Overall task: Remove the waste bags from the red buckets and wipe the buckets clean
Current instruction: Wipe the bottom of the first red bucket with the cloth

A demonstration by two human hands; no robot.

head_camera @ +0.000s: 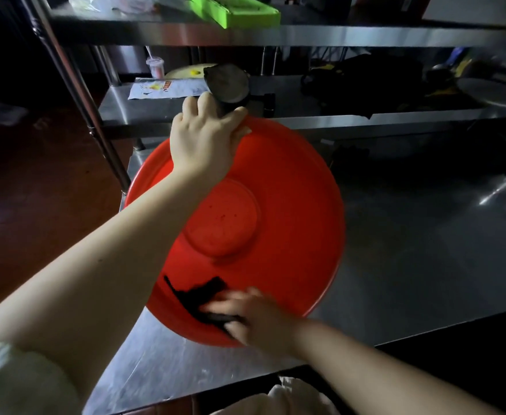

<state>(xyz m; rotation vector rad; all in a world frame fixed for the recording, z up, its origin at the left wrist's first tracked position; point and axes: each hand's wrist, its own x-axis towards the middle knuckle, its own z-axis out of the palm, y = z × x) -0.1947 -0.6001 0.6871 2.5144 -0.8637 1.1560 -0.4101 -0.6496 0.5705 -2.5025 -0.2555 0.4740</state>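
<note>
A red bucket (290,205) rests tilted, its lower rim on the steel table (410,265).

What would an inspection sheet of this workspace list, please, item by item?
Surface: steel table, with glare on it.
Job's things: red bucket tilted on the table, no waste bag seen; dark cloth against its near side.
Clutter: green tray on the top shelf; cup, printed paper and dark bundle on the middle shelf.
Hands: left hand grips the bucket's far rim; right hand, blurred, holds the cloth.
Cables: nothing seen.
Surroundings: steel shelves; reddish floor; dim light.
</note>
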